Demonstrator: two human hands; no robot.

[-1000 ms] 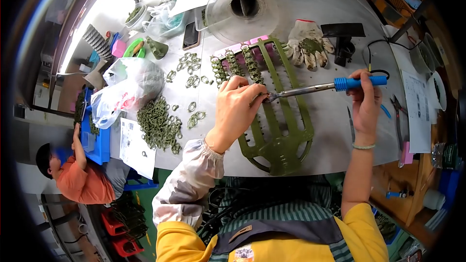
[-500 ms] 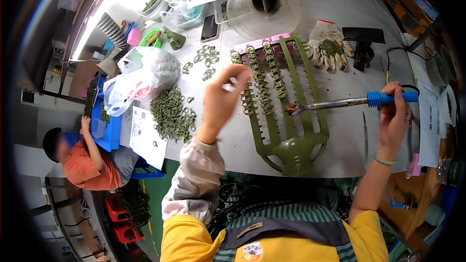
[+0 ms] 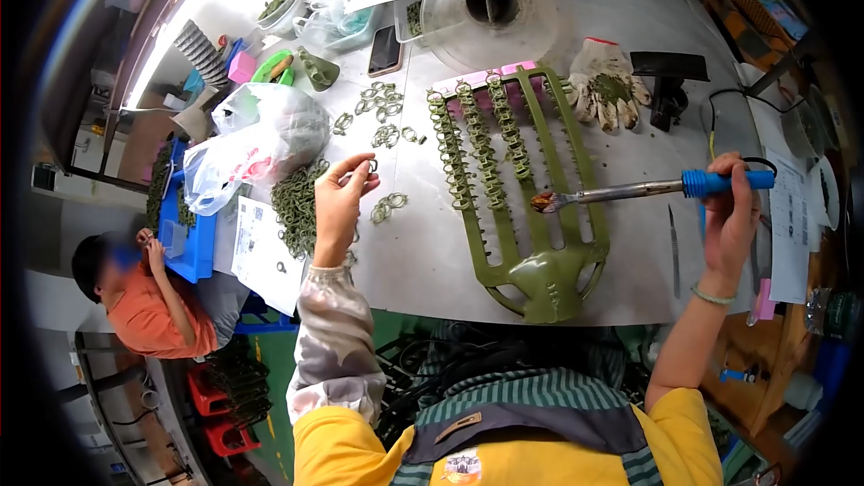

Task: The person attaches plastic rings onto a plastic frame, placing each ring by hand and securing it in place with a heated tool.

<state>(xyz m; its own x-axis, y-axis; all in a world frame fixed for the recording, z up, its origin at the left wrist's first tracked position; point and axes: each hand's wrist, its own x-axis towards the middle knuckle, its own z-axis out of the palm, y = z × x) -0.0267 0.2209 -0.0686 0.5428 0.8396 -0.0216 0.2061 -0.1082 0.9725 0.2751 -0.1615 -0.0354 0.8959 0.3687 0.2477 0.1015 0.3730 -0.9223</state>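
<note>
My left hand (image 3: 340, 202) is over the table beside a pile of small green rings (image 3: 301, 209), with a green ring (image 3: 373, 165) at its pinched fingertips. In my right hand (image 3: 731, 216) is the blue handle of a soldering-iron-like tool (image 3: 630, 190). The tool's dark, glossy tip lies over a green slotted rack (image 3: 538, 277). Rows of green rings (image 3: 481, 148) line the rack's left and middle bars. Loose rings (image 3: 379, 101) are scattered left of the rack.
A plastic bag (image 3: 270, 130), phone (image 3: 385, 49), stained glove (image 3: 605, 81), black stand (image 3: 668, 90) and round clear cover (image 3: 490, 27) surround the rack. Tweezers (image 3: 674, 252) lie at the right. Another person (image 3: 162, 306) in orange is at a blue tray (image 3: 193, 234).
My left hand has moved off the rack, left and down to beside the ring pile. My right hand has drawn the tool a little right, away from the ring rows. The view has shifted.
</note>
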